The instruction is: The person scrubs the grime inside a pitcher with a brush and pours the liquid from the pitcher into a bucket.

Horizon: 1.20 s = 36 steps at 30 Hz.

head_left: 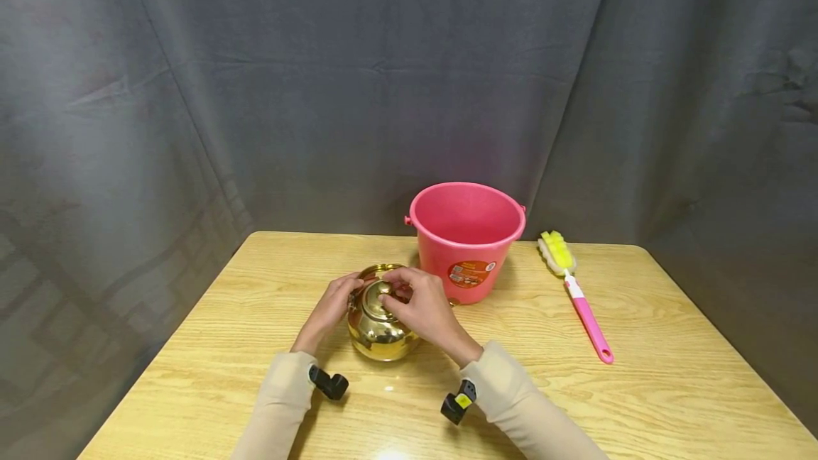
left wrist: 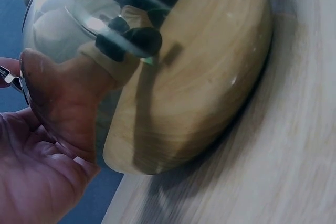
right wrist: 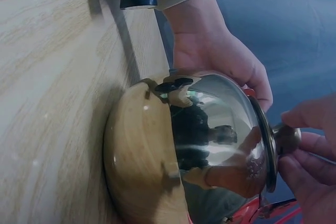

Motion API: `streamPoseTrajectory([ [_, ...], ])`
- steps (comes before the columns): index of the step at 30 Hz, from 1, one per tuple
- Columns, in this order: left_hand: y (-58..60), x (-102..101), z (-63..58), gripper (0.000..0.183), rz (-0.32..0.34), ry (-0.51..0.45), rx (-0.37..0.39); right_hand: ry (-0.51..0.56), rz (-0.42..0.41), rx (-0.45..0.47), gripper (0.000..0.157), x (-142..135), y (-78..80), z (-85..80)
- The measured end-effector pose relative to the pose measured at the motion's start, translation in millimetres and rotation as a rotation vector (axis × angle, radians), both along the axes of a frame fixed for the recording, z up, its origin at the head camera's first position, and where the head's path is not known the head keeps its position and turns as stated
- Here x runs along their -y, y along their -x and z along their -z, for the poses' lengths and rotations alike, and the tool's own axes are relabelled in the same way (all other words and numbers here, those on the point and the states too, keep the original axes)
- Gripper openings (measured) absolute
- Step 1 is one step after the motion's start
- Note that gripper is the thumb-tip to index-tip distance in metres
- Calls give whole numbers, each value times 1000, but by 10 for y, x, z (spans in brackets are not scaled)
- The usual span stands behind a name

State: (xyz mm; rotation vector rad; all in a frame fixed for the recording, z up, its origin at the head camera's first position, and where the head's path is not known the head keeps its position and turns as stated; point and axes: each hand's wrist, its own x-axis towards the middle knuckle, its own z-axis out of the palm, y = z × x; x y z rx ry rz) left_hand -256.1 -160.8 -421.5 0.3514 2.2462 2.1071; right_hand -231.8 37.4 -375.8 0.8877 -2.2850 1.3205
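A shiny gold kettle (head_left: 383,343) stands upright on the table, reflecting both arms in its side. Its round lid (right wrist: 270,156) sits at the top opening. My right hand (head_left: 427,305) pinches the lid's knob (right wrist: 290,139) between thumb and fingers. On the kettle's left side, my left hand (head_left: 334,306) holds the body with its fingers bent against it near the upper edge. In the left wrist view, the palm of the left hand (left wrist: 39,166) lies close to the curved metal, and part of its fingers is hidden by the kettle.
Just behind the kettle to the right is a pink bucket (head_left: 465,261) with an orange label. Farther right lies a brush (head_left: 586,314) with a yellow-and-white head and pink handle. The wooden table (head_left: 255,318) ends at a grey curtain (head_left: 358,105).
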Motion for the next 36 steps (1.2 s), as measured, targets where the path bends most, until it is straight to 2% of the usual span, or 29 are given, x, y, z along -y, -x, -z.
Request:
streamPoseTrajectory([
  [9, -8, -20, -14, 45, -16, -2, 20, -10, 10, 2, 26, 13, 13, 14],
  [36, -3, -2, -26, 43, -9, 14, 3, 42, -3, -32, 23, 23, 20, 47],
])
